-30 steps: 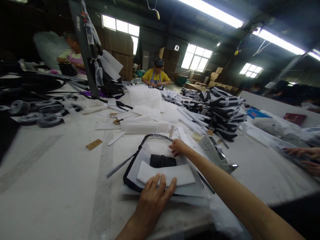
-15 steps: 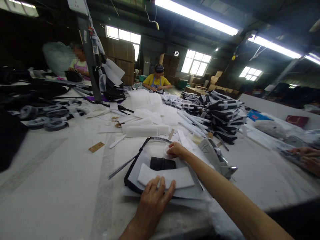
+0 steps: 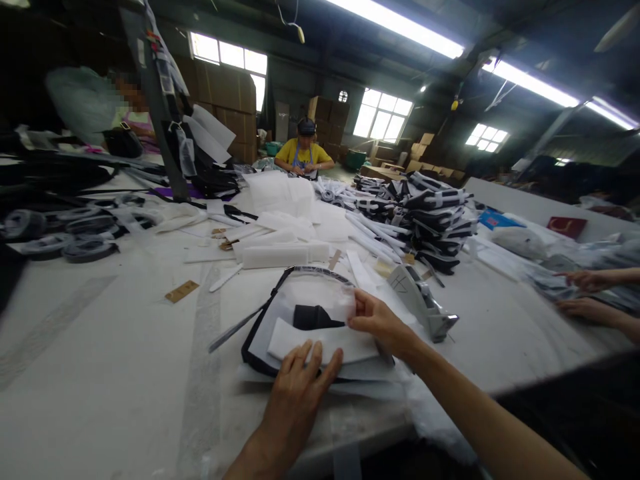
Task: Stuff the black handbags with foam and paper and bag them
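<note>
A black-edged bag (image 3: 249, 337) with pale sheets over it lies on the table in front of me. Across its near part is a folded strip of white foam (image 3: 350, 341). My left hand (image 3: 303, 380) rests on that strip with its fingers spread. Beyond the strip, a black piece (image 3: 311, 316) shows, partly covered. My right hand (image 3: 377, 320) pinches the edge of a thin translucent sheet (image 3: 351, 299) at the bag's right side. The bag's strap (image 3: 237, 328) sticks out to the left.
A grey tape dispenser (image 3: 423, 303) stands right of the bag. White foam sheets (image 3: 280, 200) and a stack of black-and-white wrapped pieces (image 3: 435, 213) lie behind. A brown tag (image 3: 181, 291) is to the left. At the right edge are another person's hands (image 3: 585, 293).
My right hand has drawn back toward me and slightly right, lifting the translucent sheet's edge. My left hand stays on the foam strip. The view has shifted a little.
</note>
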`<state>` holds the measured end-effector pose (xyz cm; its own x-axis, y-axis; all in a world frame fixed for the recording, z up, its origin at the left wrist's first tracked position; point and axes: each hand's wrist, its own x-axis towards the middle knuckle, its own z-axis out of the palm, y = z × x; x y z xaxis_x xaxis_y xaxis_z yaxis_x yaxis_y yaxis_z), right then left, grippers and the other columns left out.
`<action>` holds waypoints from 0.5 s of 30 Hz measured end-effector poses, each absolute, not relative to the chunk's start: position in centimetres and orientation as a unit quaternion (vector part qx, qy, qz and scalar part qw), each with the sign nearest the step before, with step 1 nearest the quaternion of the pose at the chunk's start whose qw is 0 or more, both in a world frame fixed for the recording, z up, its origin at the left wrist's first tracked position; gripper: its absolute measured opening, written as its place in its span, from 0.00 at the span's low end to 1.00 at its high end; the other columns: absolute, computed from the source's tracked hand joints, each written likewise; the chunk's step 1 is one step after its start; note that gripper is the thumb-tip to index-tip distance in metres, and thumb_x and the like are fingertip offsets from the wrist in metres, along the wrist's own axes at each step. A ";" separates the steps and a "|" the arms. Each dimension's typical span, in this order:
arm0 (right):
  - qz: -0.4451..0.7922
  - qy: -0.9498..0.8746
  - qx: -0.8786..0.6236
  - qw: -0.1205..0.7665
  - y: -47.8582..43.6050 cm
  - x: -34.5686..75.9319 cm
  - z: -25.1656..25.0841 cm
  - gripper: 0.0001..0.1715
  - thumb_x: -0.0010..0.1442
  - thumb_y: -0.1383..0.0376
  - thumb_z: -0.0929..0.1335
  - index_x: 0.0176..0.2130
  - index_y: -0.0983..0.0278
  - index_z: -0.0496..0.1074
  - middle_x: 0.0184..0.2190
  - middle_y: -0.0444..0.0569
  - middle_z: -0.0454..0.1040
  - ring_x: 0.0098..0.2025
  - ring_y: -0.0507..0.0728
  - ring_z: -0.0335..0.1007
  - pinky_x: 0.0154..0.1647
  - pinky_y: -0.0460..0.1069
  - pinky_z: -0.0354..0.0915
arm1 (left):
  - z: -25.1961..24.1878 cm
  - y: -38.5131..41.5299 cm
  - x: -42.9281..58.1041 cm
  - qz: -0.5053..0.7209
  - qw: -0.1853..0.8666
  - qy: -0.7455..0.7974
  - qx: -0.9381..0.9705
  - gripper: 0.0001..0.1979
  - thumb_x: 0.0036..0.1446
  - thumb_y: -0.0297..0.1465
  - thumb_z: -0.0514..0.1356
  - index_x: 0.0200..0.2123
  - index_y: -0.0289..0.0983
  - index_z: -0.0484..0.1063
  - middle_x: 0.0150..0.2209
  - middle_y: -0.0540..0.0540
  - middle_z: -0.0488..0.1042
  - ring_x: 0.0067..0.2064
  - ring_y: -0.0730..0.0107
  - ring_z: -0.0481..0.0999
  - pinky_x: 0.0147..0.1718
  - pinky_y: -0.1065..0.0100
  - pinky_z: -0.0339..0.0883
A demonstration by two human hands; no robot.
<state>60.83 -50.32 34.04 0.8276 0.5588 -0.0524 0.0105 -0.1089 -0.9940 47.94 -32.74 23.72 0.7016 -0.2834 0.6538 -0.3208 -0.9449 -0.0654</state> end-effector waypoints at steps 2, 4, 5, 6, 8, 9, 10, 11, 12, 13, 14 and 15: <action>0.162 -0.250 -0.778 0.553 -51.4 59.0 33.6 0.17 0.53 0.70 0.71 0.45 0.60 0.77 0.33 0.44 0.75 0.36 0.55 0.70 0.39 0.49 0.65 | 24.1 -32.6 47.9 0.347 0.024 -0.172 0.921 0.25 0.67 0.25 0.48 0.64 0.49 0.60 0.54 0.45 0.74 0.56 0.59 0.71 0.53 0.59 0.65; 0.067 -0.323 -0.828 0.452 -52.1 57.1 33.0 0.09 0.58 0.70 0.69 0.39 0.60 0.79 0.33 0.46 0.75 0.38 0.57 0.70 0.43 0.52 0.66 | 24.2 -32.6 47.9 0.354 0.029 -0.171 0.919 0.24 0.67 0.25 0.47 0.63 0.49 0.62 0.53 0.45 0.74 0.56 0.59 0.72 0.53 0.59 0.65; 0.015 -0.364 -0.840 0.403 -52.3 56.2 32.7 0.09 0.59 0.70 0.69 0.38 0.59 0.79 0.34 0.46 0.75 0.39 0.57 0.70 0.45 0.54 0.66 | 24.2 -32.6 47.9 0.356 0.035 -0.167 0.919 0.23 0.68 0.25 0.47 0.62 0.48 0.63 0.54 0.46 0.74 0.56 0.59 0.72 0.53 0.59 0.65; -0.035 -0.401 -0.843 0.358 -52.5 55.4 32.3 0.09 0.61 0.70 0.68 0.39 0.59 0.79 0.34 0.47 0.75 0.40 0.58 0.70 0.49 0.56 0.65 | 24.0 -32.8 48.0 0.360 0.042 -0.160 0.918 0.22 0.68 0.25 0.46 0.61 0.46 0.66 0.54 0.45 0.74 0.56 0.60 0.72 0.54 0.59 0.64; -0.120 -0.448 -0.839 0.284 -52.6 54.0 31.5 0.11 0.63 0.70 0.67 0.44 0.60 0.77 0.38 0.49 0.75 0.44 0.59 0.69 0.56 0.61 0.62 | 23.8 -33.0 48.2 0.365 0.058 -0.146 0.917 0.21 0.68 0.24 0.45 0.58 0.40 0.68 0.54 0.44 0.75 0.57 0.60 0.72 0.55 0.59 0.64; -0.154 -0.460 -0.836 0.256 -52.6 53.5 31.1 0.13 0.64 0.69 0.67 0.47 0.61 0.76 0.41 0.50 0.76 0.47 0.60 0.69 0.59 0.62 0.59 | 23.8 -33.0 48.3 0.364 0.063 -0.141 0.919 0.21 0.67 0.24 0.45 0.58 0.37 0.68 0.54 0.43 0.75 0.57 0.61 0.72 0.55 0.59 0.64; -0.183 -0.470 -0.831 0.234 -52.6 53.2 30.6 0.15 0.64 0.69 0.66 0.50 0.62 0.74 0.44 0.51 0.76 0.50 0.61 0.68 0.62 0.63 0.57 | 23.8 -33.1 48.4 0.360 0.064 -0.138 0.920 0.21 0.67 0.23 0.45 0.59 0.36 0.66 0.54 0.42 0.75 0.57 0.61 0.72 0.56 0.59 0.64; -0.211 -0.477 -0.825 0.217 -52.6 53.2 30.1 0.17 0.65 0.69 0.66 0.52 0.63 0.73 0.46 0.52 0.76 0.53 0.61 0.67 0.63 0.62 0.55 | 23.9 -33.0 48.6 0.356 0.062 -0.137 0.922 0.22 0.66 0.22 0.46 0.61 0.36 0.64 0.54 0.42 0.74 0.57 0.61 0.72 0.55 0.59 0.64; -0.237 -0.482 -0.818 0.206 -52.5 53.3 29.6 0.18 0.65 0.70 0.65 0.54 0.63 0.72 0.48 0.52 0.76 0.54 0.61 0.67 0.64 0.62 0.55 | 24.0 -33.0 48.8 0.351 0.059 -0.138 0.924 0.24 0.65 0.21 0.47 0.62 0.38 0.62 0.54 0.42 0.74 0.56 0.61 0.72 0.55 0.58 0.65; -0.263 -0.484 -0.811 0.198 -52.5 53.5 29.1 0.19 0.65 0.70 0.65 0.55 0.63 0.71 0.48 0.51 0.76 0.55 0.61 0.67 0.64 0.61 0.56 | 24.2 -32.9 49.0 0.347 0.054 -0.139 0.926 0.25 0.65 0.21 0.48 0.63 0.41 0.61 0.55 0.42 0.74 0.56 0.60 0.73 0.54 0.57 0.66; -0.285 -0.482 -0.806 0.194 -52.4 53.8 28.6 0.19 0.65 0.71 0.64 0.55 0.63 0.71 0.48 0.51 0.77 0.55 0.60 0.67 0.63 0.60 0.56 | 24.4 -32.8 49.2 0.346 0.050 -0.140 0.926 0.26 0.64 0.21 0.49 0.64 0.43 0.61 0.56 0.42 0.73 0.56 0.58 0.73 0.53 0.56 0.66; -0.302 -0.477 -0.802 0.192 -52.3 54.1 28.2 0.19 0.65 0.72 0.64 0.55 0.63 0.71 0.47 0.50 0.77 0.54 0.59 0.68 0.63 0.60 0.57 | 24.7 -32.7 49.3 0.344 0.047 -0.146 0.926 0.26 0.64 0.21 0.50 0.63 0.44 0.61 0.58 0.41 0.71 0.56 0.57 0.73 0.53 0.55 0.67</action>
